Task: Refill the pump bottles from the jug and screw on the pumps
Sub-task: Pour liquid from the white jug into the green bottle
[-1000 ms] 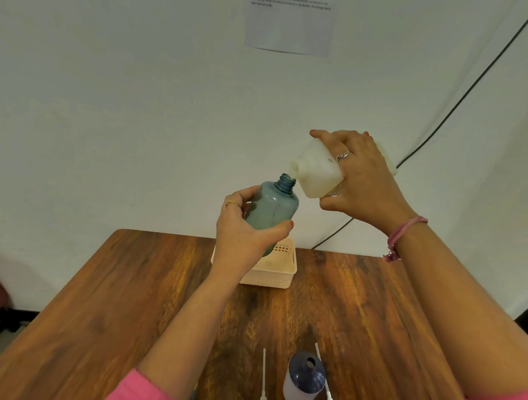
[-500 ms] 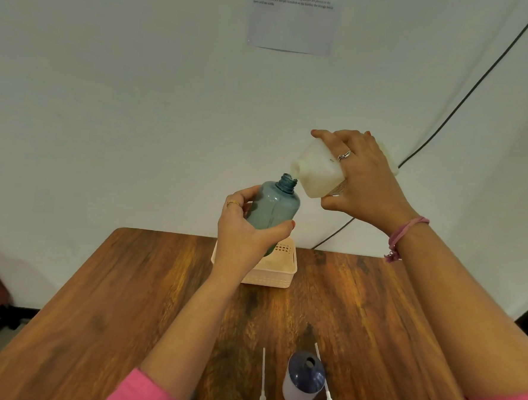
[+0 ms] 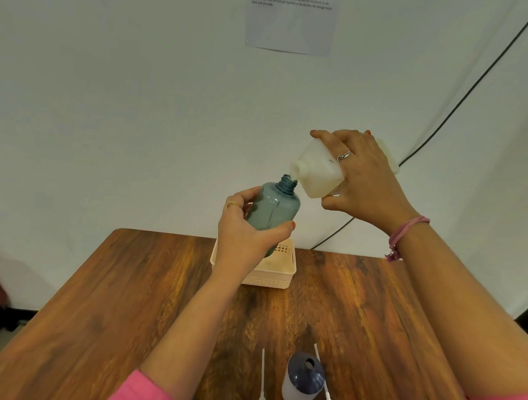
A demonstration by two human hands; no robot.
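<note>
My left hand (image 3: 245, 232) grips a translucent blue-grey pump bottle (image 3: 276, 208), held up above the table and tilted slightly right, its neck uncapped. My right hand (image 3: 362, 181) holds the white jug (image 3: 317, 172) tipped on its side, its spout touching the bottle's mouth. No stream of liquid is discernible. A second bottle (image 3: 302, 381), dark blue on top and whitish below, stands uncapped near the table's front edge. Two white pumps with long dip tubes lie flat beside it, one on its left (image 3: 262, 385), one on its right (image 3: 326, 395).
A small cream basket (image 3: 278, 278) sits at the back middle of the wooden table (image 3: 102, 298), partly behind my left hand. A black cable (image 3: 466, 98) runs down the white wall. A printed sheet (image 3: 292, 16) is stuck to the wall above.
The jug's spout has come down onto the bottle's mouth and the jug is tipped a little further. The bottle stays in about the same place.
</note>
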